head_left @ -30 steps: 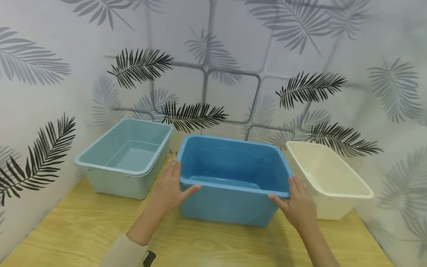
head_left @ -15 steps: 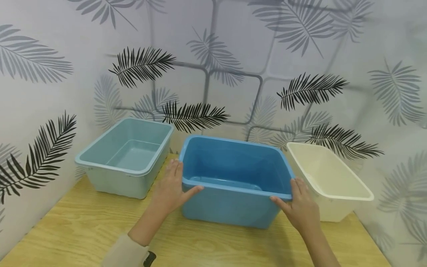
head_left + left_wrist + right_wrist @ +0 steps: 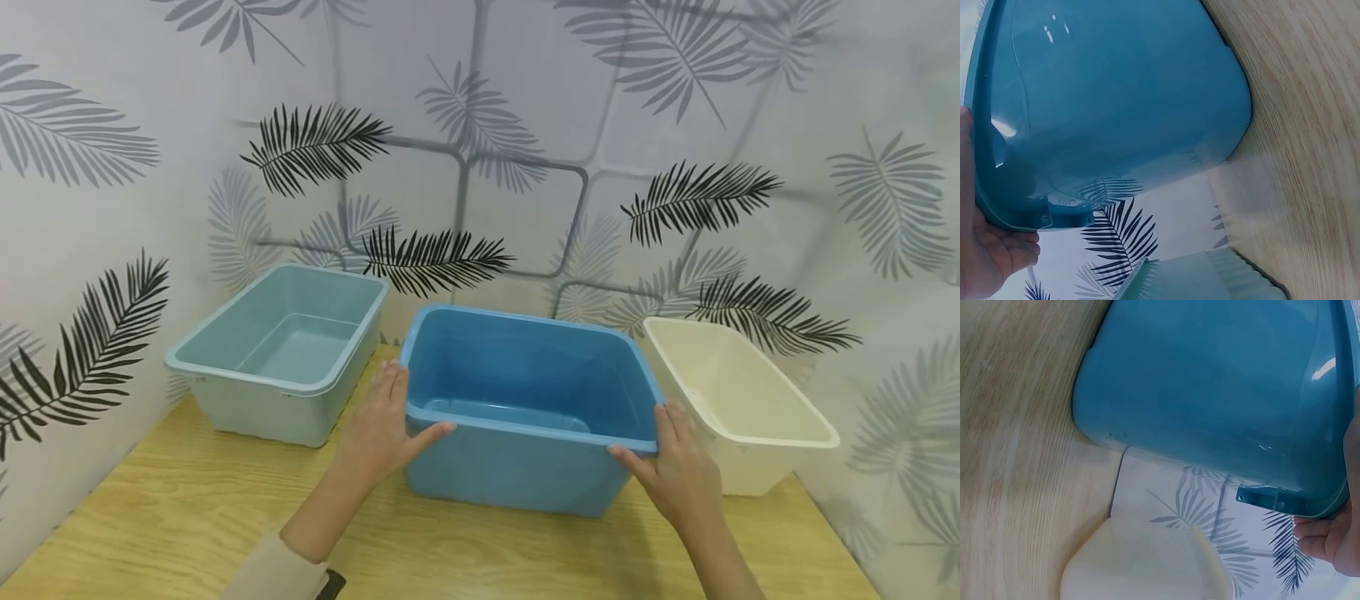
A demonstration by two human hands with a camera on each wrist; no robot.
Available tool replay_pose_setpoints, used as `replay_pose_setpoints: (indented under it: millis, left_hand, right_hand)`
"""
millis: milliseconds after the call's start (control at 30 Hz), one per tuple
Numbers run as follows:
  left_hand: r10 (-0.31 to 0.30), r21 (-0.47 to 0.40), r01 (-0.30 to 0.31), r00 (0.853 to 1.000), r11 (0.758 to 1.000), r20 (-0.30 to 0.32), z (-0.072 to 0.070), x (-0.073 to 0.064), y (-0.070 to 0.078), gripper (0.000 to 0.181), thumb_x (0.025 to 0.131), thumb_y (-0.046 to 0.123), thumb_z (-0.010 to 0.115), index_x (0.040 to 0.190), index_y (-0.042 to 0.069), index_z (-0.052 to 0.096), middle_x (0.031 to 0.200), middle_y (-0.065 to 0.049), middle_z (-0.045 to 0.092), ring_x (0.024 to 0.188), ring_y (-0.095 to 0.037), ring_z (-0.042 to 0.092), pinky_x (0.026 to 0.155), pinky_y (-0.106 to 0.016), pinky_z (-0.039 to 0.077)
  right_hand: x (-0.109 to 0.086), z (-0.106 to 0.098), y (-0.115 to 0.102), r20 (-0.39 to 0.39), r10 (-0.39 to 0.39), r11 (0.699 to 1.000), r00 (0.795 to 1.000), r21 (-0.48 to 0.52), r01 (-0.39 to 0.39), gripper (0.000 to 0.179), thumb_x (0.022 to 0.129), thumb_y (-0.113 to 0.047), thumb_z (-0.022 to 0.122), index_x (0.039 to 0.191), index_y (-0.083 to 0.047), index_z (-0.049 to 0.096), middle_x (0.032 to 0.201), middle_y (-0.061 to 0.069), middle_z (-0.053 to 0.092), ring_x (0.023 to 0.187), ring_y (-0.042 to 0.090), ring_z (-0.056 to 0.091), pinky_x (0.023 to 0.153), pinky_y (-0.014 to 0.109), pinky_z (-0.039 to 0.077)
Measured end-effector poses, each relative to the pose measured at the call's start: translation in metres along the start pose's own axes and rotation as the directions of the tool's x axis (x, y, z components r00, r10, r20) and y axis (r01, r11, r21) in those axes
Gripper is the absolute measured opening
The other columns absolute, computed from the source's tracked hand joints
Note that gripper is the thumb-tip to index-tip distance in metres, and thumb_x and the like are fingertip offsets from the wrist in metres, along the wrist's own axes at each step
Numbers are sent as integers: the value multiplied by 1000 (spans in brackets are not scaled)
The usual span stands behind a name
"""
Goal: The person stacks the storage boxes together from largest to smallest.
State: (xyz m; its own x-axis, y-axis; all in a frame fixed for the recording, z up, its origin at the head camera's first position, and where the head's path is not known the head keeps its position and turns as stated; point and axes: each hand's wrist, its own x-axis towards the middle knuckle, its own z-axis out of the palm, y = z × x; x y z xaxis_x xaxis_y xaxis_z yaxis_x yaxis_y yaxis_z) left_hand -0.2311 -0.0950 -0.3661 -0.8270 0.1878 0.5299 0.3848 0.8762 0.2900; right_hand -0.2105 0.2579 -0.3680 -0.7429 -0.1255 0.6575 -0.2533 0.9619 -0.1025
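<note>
A deep blue plastic tub [image 3: 510, 471] stands in the middle of the head view, its long side facing me. My left hand [image 3: 375, 433] holds its near left corner, thumb along the front and fingers at the side of the rim. At the near right corner my right hand [image 3: 678, 462] grips in the same way. Both wrist views show the tub's outer wall close up, with the fingers of the left hand [image 3: 997, 250] and the right hand [image 3: 1335, 537] curled beneath the rim. Inside the tub, only bare walls and floor show.
A pale blue-green tub [image 3: 258, 408] stands to the left, apart from the blue one. Close on the right is a cream tub [image 3: 750, 467], partly behind my right hand. All rest on a wood-grain table [image 3: 465, 558] before a leaf-patterned wall covering [image 3: 525, 83].
The blue tub has shifted very slightly right and towards me, with both hands staying on its corners. The other two tubs have not moved.
</note>
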Motion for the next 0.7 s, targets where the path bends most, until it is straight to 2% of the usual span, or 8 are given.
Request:
replay_pose_setpoints:
  millis: [100,333,533,700]
  left_hand:
    - [9,9,-9,1000,1000,-8,0,-2,1,105,78,77,41,133,-12,39,140,-29,39,134,-40,33,86,-49,51]
    - [20,11,-19,999,1000,-37,-3,-8,3,100,77,71,51,131,-13,41,139,-29,40,133,-40,36,89,-49,50]
    - [31,6,-31,998,1000,-46,-4,-11,4,105,78,77,38,131,-14,41,139,-30,40,132,-41,36,93,-50,47]
    - [34,9,-33,998,999,-55,-4,-15,5,106,78,78,35,130,-14,42,139,-30,40,132,-41,36,90,-48,49]
  right_hand:
    - [-2,-2,-1,-11,-4,1000,1000,-2,4,93,79,-70,49,120,13,51,124,30,52,115,46,50,69,56,51]
    - [-5,-7,-4,-10,-1,1000,1000,5,1,93,79,-71,48,121,13,50,125,30,52,117,46,49,69,57,51]
    - [-8,-8,-4,-19,-4,1000,1000,3,4,95,79,-72,46,121,13,50,125,30,52,118,47,48,72,58,50]
    - [-11,-9,-3,-41,-20,1000,999,2,20,96,79,-73,44,119,13,52,123,30,53,117,46,49,73,57,51]
